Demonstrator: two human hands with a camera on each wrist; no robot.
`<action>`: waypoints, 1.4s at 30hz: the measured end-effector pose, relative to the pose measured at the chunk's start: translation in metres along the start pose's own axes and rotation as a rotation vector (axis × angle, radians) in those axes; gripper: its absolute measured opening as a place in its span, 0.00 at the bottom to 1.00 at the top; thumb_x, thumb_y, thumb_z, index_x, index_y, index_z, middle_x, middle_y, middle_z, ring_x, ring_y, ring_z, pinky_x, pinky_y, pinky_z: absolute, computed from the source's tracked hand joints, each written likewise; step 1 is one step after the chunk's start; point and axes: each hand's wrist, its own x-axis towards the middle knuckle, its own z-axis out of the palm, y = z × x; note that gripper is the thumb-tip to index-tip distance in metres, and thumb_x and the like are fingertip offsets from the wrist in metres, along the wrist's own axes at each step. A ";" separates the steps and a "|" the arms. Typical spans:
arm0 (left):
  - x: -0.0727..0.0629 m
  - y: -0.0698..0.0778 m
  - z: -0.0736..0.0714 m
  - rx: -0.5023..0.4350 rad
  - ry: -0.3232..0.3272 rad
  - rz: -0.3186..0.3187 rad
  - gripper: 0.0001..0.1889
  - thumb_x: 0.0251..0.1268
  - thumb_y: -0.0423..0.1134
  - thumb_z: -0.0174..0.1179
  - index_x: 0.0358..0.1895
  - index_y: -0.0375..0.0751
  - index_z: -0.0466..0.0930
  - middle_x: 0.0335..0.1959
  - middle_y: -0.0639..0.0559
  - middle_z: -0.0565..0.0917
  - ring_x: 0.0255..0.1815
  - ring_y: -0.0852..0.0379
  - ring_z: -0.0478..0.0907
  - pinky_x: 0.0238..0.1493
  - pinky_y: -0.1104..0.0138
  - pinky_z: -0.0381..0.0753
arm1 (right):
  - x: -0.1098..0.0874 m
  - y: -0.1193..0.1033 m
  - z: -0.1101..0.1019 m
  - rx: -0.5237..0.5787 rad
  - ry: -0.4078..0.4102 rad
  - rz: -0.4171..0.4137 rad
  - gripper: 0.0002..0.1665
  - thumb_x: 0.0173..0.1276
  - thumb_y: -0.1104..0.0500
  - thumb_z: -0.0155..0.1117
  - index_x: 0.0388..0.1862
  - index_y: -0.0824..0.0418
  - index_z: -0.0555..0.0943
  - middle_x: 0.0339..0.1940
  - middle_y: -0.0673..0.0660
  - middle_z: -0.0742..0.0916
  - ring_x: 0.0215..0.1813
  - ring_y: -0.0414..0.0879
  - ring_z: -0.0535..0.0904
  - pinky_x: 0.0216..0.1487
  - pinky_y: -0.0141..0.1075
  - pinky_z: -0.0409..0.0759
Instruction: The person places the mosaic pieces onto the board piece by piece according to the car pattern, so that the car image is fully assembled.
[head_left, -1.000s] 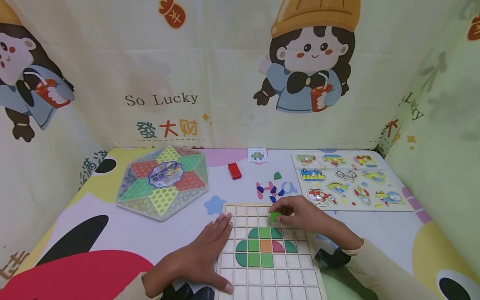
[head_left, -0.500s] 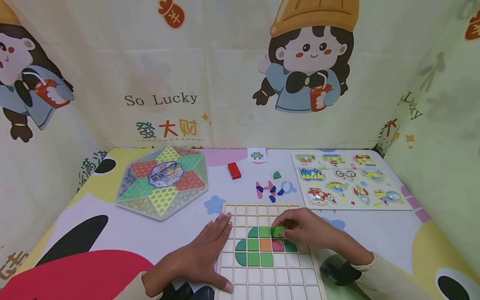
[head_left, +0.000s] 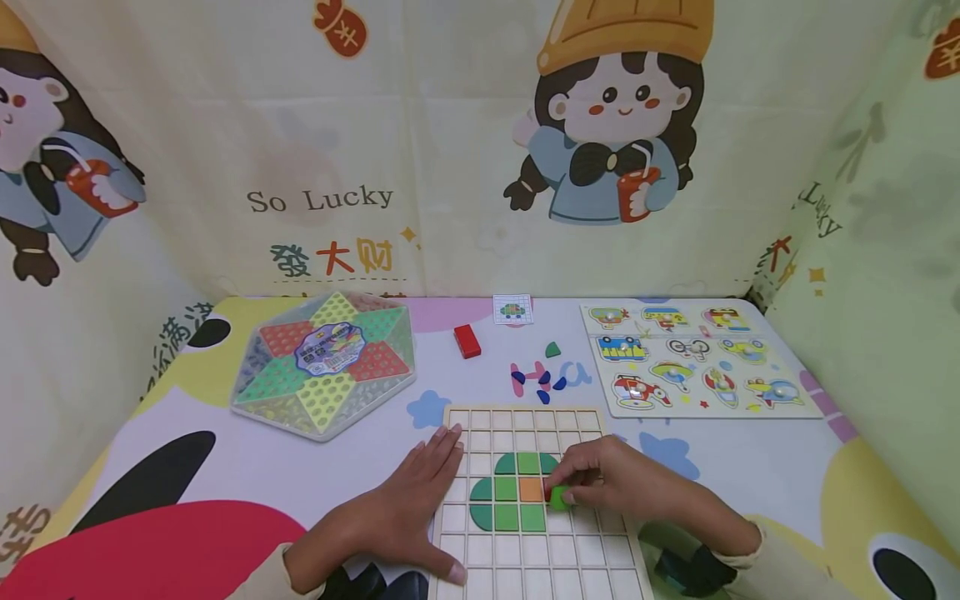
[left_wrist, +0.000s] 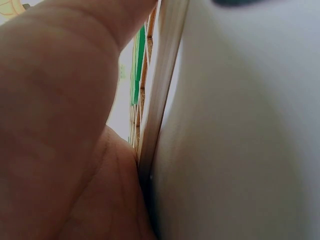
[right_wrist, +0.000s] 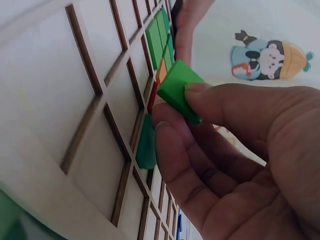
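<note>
My right hand [head_left: 618, 479] pinches a light green square tile [right_wrist: 179, 89] between thumb and fingers. In the head view that tile hangs over the right part of the wooden grid board [head_left: 517, 575], near the red piece and the cell below it. Green squares [head_left: 507, 517], dark green rounded pieces [head_left: 482, 517] and an orange square [head_left: 531, 490] fill cells in the board's middle. Fingers partly cover the dark green and red pieces on the right. My left hand [head_left: 397, 504] rests with spread, straight fingers along the board's left edge; its wrist view shows that wooden edge [left_wrist: 161, 85] close up.
Beyond the board lie several dark blue pieces [head_left: 543, 397], a green piece [head_left: 552, 349], a red block [head_left: 467, 342] and a small pattern card [head_left: 513, 309]. A hexagonal box [head_left: 322, 367] stands at left. A vehicle picture puzzle [head_left: 701, 358] lies at right.
My right hand has carried the green tile toward me, from the board's upper rows down to its middle rows. The left hand stays in place on the board's edge.
</note>
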 end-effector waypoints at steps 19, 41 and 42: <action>0.000 -0.001 0.002 0.016 0.006 0.000 0.67 0.42 0.77 0.61 0.78 0.39 0.40 0.80 0.50 0.33 0.78 0.51 0.26 0.72 0.45 0.36 | -0.001 -0.004 0.011 -0.184 -0.015 -0.121 0.08 0.66 0.64 0.67 0.39 0.52 0.86 0.37 0.41 0.83 0.37 0.32 0.75 0.36 0.29 0.78; -0.002 0.001 0.001 0.030 0.012 0.009 0.67 0.43 0.76 0.62 0.78 0.38 0.40 0.80 0.49 0.34 0.78 0.50 0.27 0.72 0.45 0.38 | 0.017 0.008 -0.019 -0.238 0.160 0.016 0.07 0.67 0.65 0.66 0.40 0.54 0.87 0.35 0.42 0.82 0.31 0.37 0.72 0.30 0.30 0.75; -0.002 0.001 0.001 0.034 0.012 0.009 0.67 0.43 0.76 0.61 0.78 0.38 0.40 0.80 0.49 0.34 0.78 0.50 0.27 0.72 0.45 0.38 | 0.019 0.009 -0.021 -0.247 0.179 0.026 0.08 0.66 0.66 0.66 0.40 0.55 0.86 0.35 0.43 0.83 0.32 0.38 0.73 0.31 0.30 0.75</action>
